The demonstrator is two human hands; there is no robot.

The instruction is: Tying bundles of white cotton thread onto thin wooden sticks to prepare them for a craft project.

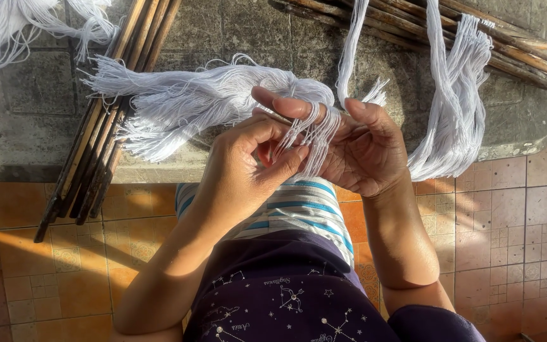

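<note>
My left hand (242,168) pinches a few white threads (311,136) between thumb and fingers. These threads drape over the fingers of my right hand (362,149), which is turned palm up and holds them spread. Behind the hands a thick bundle of white thread (185,101) lies on a stone slab (39,120), its cut ends fanned to the left. A strand (351,44) runs up from my right hand toward the top of the view.
A bunch of dark wooden sticks (93,145) leans across the slab's left side. More sticks (514,50) lie at the top right, with a white skein (454,114) hanging over them. An orange and brown tiled floor (514,215) is below.
</note>
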